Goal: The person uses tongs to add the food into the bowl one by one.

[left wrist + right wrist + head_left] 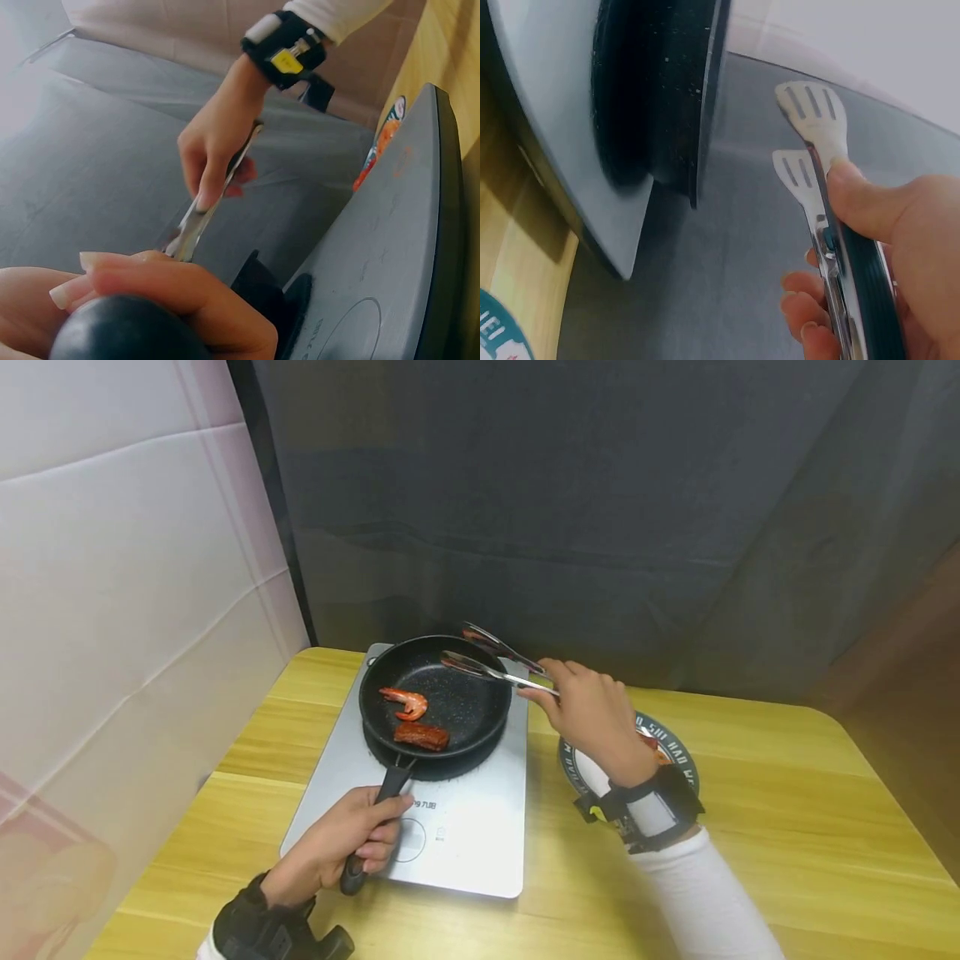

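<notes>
My left hand grips the black handle of a frying pan. In the head view, an orange-red shrimp and a browned piece of meat lie in the left and near part of the pan. My right hand holds metal tongs over the pan's far right rim. Their slotted ends stand apart with nothing between them in the right wrist view. Seen from the left wrist, the rounded handle end pokes out under my left fingers.
The pan sits on a silver induction cooktop on a wooden table. A dark-rimmed plate with some reddish food stands to the right, partly hidden by my right wrist. Behind the table hangs a grey curtain; a pale one is at left.
</notes>
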{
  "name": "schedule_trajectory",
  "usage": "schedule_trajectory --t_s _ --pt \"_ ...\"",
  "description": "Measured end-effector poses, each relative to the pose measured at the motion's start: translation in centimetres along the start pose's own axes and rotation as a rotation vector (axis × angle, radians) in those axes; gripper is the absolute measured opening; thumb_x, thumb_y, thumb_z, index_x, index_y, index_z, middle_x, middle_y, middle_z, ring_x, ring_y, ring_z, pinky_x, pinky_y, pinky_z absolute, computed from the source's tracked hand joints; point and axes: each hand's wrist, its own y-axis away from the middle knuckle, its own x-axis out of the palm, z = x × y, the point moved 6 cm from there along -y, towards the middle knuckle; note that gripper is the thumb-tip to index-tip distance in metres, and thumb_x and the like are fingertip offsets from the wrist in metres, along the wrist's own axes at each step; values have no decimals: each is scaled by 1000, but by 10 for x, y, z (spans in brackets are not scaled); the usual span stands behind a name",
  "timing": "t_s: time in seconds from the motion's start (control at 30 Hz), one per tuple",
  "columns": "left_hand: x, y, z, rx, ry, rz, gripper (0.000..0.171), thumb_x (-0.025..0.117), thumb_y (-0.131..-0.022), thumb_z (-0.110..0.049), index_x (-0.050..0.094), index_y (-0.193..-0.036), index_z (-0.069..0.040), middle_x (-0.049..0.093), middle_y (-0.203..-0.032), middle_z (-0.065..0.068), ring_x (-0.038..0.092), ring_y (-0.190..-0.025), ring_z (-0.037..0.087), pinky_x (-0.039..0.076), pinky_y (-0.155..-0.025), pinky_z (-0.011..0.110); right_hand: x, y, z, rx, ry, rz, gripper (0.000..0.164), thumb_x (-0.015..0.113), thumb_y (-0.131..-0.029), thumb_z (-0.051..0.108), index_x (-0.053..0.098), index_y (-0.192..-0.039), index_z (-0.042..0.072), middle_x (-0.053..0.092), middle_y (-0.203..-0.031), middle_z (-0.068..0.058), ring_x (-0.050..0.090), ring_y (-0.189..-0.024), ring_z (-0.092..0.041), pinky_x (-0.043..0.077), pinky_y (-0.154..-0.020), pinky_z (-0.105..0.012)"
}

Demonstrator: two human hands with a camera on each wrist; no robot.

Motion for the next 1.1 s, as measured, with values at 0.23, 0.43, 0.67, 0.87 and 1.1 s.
schedule_trajectory --t_s 0.23,0.43,0.67,0.87,1.1 --pt "0 1 0 -2 5 6 29 52 -99 -21 38 -78 -6 33 -52 -7 30 -39 2 28 -36 17 -9 20 -16 42 -14 -45 49 68 -86 46 62 -118 8 56 -73 -3 45 -53 -19 34 -39 -31" --pt "2 1 -1 1 4 15 29 51 -99 -21 38 -78 -6 33 -52 -7 30 -39 2 29 -36 17 -12 34 -28 137 -24 -20 50 68 -87 46 62 -120 9 59 -76 -3 49 -57 -19 36 -41 -31" --pt "2 1 -1 1 5 21 28 50 -100 -20 38 -79 -6 33 -52 -7 31 -39 2 30 -36 16 -16 55 -47 240 -26 34 50 64 -88 48 59 -125 14 63 -83 -5 54 -66 -23 41 -46 -34" --pt "1 1 -1 0 1 13 29 51 -99 -20 38 -78 -6 33 -52 -7 30 -39 2 29 -36 17 -15 70 -62 323 -53 89 55 62 -89 51 57 -129 12 66 -102 -15 61 -86 -36 48 -62 -50" --pt "1 1 -1 -7 -3 10 28 52 -99 -20 38 -79 -6 34 -53 -7 31 -40 2 30 -36 17 -13 85 -82 403 -59 126 65 55 -88 62 58 -128 10 65 -109 -18 61 -89 -38 48 -59 -51"
